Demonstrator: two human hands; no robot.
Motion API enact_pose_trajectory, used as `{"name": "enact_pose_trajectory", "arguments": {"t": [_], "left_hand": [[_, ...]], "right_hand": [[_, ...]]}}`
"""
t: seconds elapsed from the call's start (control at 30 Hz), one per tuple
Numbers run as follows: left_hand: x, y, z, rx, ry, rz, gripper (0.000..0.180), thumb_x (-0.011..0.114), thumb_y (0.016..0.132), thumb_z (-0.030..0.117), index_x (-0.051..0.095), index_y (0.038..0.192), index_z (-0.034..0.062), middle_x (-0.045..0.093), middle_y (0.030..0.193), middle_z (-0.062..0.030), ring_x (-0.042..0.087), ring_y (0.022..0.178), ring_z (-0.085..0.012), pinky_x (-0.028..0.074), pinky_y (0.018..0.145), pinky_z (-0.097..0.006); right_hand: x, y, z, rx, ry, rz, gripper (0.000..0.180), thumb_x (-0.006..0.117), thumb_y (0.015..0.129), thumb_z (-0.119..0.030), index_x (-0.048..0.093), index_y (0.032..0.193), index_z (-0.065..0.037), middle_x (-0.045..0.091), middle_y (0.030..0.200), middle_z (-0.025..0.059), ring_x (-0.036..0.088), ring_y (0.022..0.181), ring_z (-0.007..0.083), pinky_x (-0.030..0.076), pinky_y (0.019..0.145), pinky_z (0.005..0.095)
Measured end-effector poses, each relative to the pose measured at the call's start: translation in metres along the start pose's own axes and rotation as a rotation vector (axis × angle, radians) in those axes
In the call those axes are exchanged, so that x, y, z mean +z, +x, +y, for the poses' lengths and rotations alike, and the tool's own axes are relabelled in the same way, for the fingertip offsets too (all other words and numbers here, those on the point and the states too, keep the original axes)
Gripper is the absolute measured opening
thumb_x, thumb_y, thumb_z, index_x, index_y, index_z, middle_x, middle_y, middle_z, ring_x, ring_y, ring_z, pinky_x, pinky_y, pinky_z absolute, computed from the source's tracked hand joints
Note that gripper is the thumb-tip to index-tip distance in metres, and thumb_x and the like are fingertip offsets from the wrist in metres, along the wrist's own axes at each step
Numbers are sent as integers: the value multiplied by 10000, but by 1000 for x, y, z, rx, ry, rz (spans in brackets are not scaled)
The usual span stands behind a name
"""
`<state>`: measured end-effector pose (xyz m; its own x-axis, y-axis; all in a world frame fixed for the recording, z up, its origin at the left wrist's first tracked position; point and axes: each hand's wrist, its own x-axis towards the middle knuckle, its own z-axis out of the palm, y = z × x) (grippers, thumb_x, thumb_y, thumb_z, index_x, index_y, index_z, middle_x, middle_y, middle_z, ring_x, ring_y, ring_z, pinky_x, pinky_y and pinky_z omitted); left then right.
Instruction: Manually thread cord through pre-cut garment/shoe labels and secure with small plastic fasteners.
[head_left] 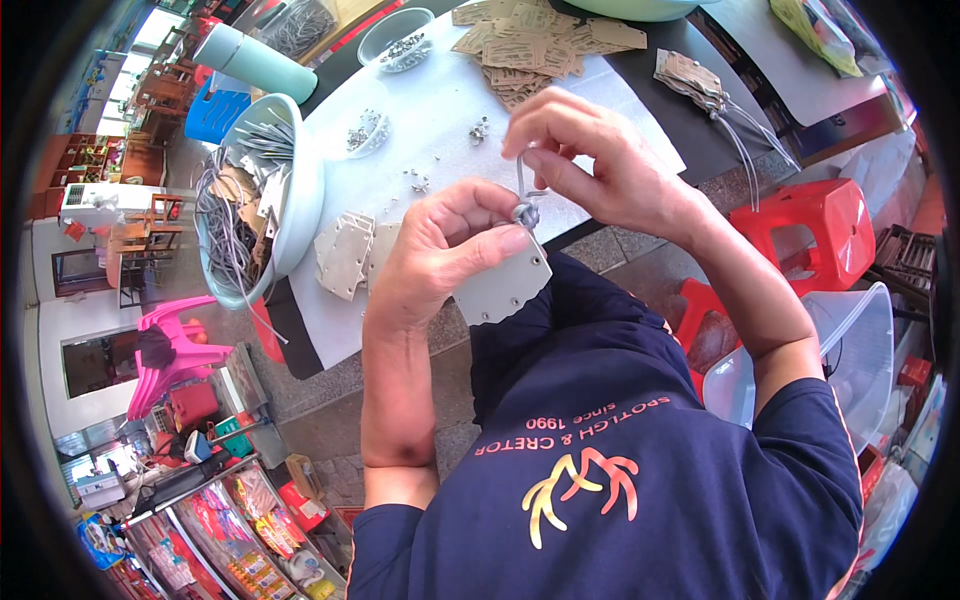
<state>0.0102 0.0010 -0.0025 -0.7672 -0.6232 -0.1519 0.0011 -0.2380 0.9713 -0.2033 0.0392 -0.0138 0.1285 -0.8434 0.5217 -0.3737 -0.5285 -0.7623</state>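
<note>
My left hand [435,245] pinches a beige card tag [508,284] with a scalloped edge and small metal eyelets, thumb across its top. A grey cord [522,178] rises from a knotted loop at the tag's upper edge. Closed around the upper part of that cord, my right hand [610,165] holds it just above the left one. The exact path of the cord through the tag is hidden by my fingers. Beside my left wrist, several similar tags [343,258] lie overlapping on the white table covering [320,325]. Small metal pieces [418,182] are scattered beyond them.
A pale blue basin [304,205] with grey cords and tags stands at the left. Clear bowls [425,22] hold small metal pieces near a green tumbler [255,62]. Brown tags [520,45] are heaped at the back; corded tags [692,82] lie right. A red stool [815,230] stands right.
</note>
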Motion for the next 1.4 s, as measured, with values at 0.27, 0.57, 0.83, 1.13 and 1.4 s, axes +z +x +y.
{"name": "enact_pose_trajectory", "arguments": {"t": [0.27,0.57,0.83,1.13,1.4], "left_hand": [[-1,0,-10,74,-157,28,236,666,847,77,588,1064,25,673,890,-121,673,789,-192,551,708,-311],[6,3,-4,102,-36,68,189,648,857,64,571,1030,56,678,877,-133,666,791,-183,546,715,-313],[9,4,-2,67,-22,34,165,682,853,37,582,982,59,642,876,3,588,807,-44,467,748,-207],[12,7,-5,88,-53,-3,190,627,896,136,552,1030,25,676,937,-147,658,870,-193,514,816,-325],[16,14,4,42,-114,37,312,479,985,293,581,910,8,660,878,-180,622,748,-207,486,724,-314]], "right_hand": [[-8,-15,-6,150,57,-103,163,640,907,-123,655,1042,-34,619,931,36,508,651,42,395,549,209],[-3,-14,1,265,176,-62,133,632,931,-143,660,986,-25,591,812,26,548,638,61,420,514,216],[-5,-7,9,61,-48,2,116,648,902,-111,668,960,-13,620,806,53,577,643,95,466,564,250],[-12,-9,3,29,-44,-25,106,661,878,-100,682,947,-23,636,814,68,607,661,150,471,579,268],[-14,-3,0,-75,-165,-78,111,667,863,-88,682,953,-26,639,822,86,624,756,229,486,652,317]]}}
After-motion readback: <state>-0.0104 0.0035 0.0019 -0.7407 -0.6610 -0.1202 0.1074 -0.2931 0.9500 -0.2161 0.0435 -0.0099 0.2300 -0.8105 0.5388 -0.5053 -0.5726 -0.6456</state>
